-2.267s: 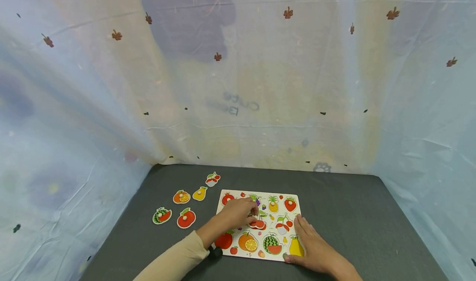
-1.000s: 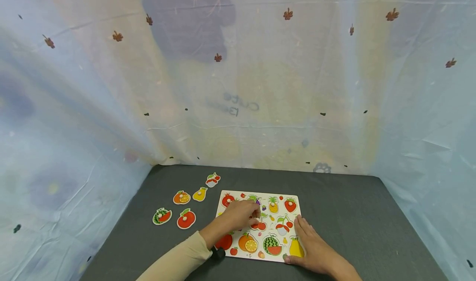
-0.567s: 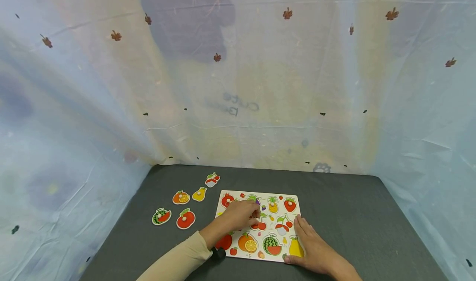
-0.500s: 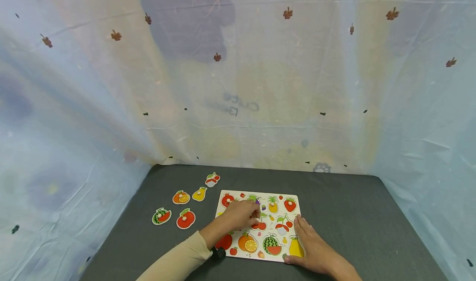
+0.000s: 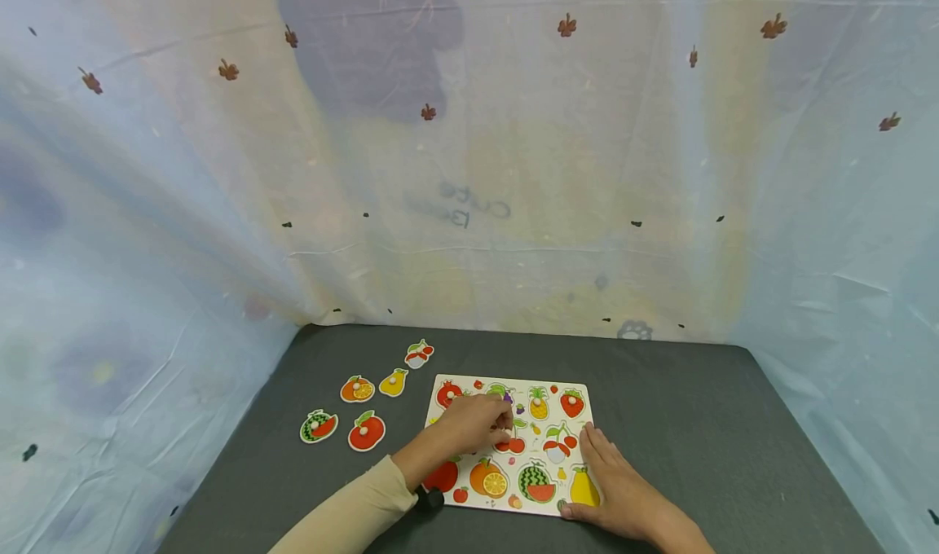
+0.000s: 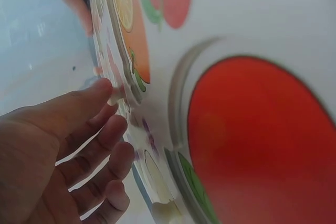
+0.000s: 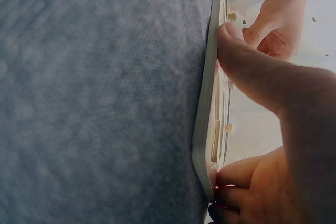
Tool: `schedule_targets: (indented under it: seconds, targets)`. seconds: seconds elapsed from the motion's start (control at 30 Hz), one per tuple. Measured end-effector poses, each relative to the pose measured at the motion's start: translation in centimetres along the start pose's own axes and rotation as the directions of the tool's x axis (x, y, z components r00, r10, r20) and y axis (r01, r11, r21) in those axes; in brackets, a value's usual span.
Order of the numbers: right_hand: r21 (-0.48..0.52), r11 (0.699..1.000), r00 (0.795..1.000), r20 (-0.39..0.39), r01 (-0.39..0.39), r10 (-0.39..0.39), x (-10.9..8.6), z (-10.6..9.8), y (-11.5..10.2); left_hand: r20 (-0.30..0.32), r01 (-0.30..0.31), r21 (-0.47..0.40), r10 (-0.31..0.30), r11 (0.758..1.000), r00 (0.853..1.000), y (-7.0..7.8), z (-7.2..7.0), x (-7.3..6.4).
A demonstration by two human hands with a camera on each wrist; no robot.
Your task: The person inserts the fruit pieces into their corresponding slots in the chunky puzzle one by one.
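In the head view my left hand (image 5: pixel 473 424) is over the middle of a white fruit puzzle board (image 5: pixel 513 501). Its thumb and forefinger pinch the small knob (image 6: pixel 115 95) of the cherry piece (image 5: pixel 516 446), which lies at its matching place in the board's middle row. My fingers cover part of that piece. My right hand (image 5: pixel 623 489) rests at the near right corner, its straight fingers along the right edge and its thumb (image 7: pixel 231 38) on the near edge. Knobbed pineapple (image 5: pixel 539 407) and strawberry (image 5: pixel 571 405) pieces sit in the back row.
Loose knobbed pieces lie left of the board on the dark cloth: watermelon (image 5: pixel 319 427), red apple-like fruit (image 5: pixel 367 433), orange (image 5: pixel 358 389), pear (image 5: pixel 394 384) and another red fruit (image 5: pixel 419 354). A patterned curtain (image 5: pixel 469 171) stands behind and at both sides.
The cherry piece, offset from its place at first, has shifted slightly and now lines up with it. My left hand moved a little with it, then stayed still. My right hand has not moved.
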State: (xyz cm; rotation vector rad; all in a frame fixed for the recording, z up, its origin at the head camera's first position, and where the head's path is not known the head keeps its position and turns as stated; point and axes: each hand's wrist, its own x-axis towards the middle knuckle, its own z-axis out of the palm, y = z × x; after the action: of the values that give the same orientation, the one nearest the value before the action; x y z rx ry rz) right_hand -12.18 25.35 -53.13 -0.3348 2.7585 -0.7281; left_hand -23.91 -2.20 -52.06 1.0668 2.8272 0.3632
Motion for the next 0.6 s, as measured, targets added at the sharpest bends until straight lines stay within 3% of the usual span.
schedule_targets:
  seconds: [0.23,0.6]
  targets:
    - [-0.001,1.000,1.000,0.001,-0.003,0.003,0.0,0.0,0.0,-0.021,0.025,-0.018,-0.025,1.000,0.999,-1.4,0.4,0.4]
    - [-0.002,1.000,1.000,0.000,0.003,-0.003,0.0,0.0,0.1,-0.087,0.044,-0.039,-0.047,0.998,0.995,-3.7,-0.5,-0.1]
